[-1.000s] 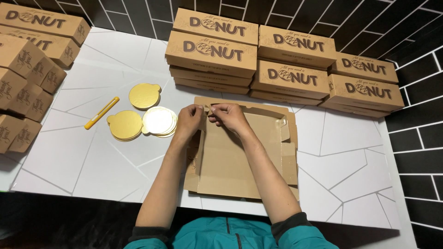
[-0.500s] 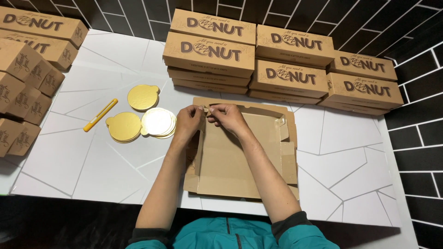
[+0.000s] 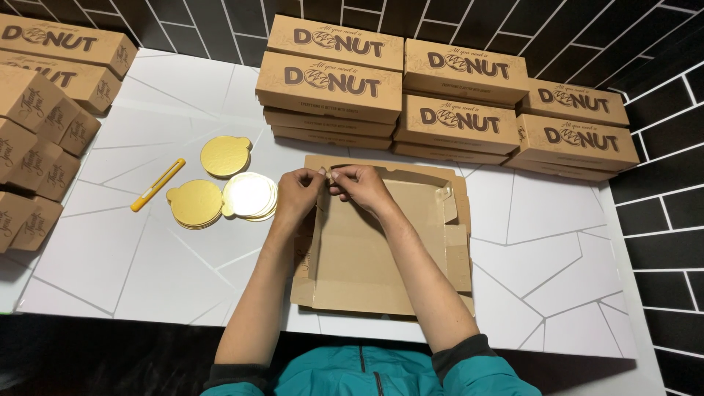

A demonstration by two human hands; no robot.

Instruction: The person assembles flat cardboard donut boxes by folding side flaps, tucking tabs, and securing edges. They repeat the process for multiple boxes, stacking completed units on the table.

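Your worktop point(image 3: 95, 257) is white, crossed by thin grey lines, and backed by a black tiled wall point(image 3: 660, 88) with pale grout. At your far left small brown boxes point(image 3: 37, 147) stand stacked at the edge. Next lies an orange marker point(image 3: 158, 185), then gold round cake boards point(image 3: 194, 203) in three small piles. Your left hand point(image 3: 297, 196) and right hand point(image 3: 359, 187) meet at the far edge of the flat unfolded cardboard box point(image 3: 367, 257), which lies just in front of you on the worktop. Each grip is narrow, fingertips pinched on that box's upper edge, the two hands nearly touching. Behind it, long brown printed boxes point(image 3: 440, 95) are stacked in rows against the wall, reaching to your right.
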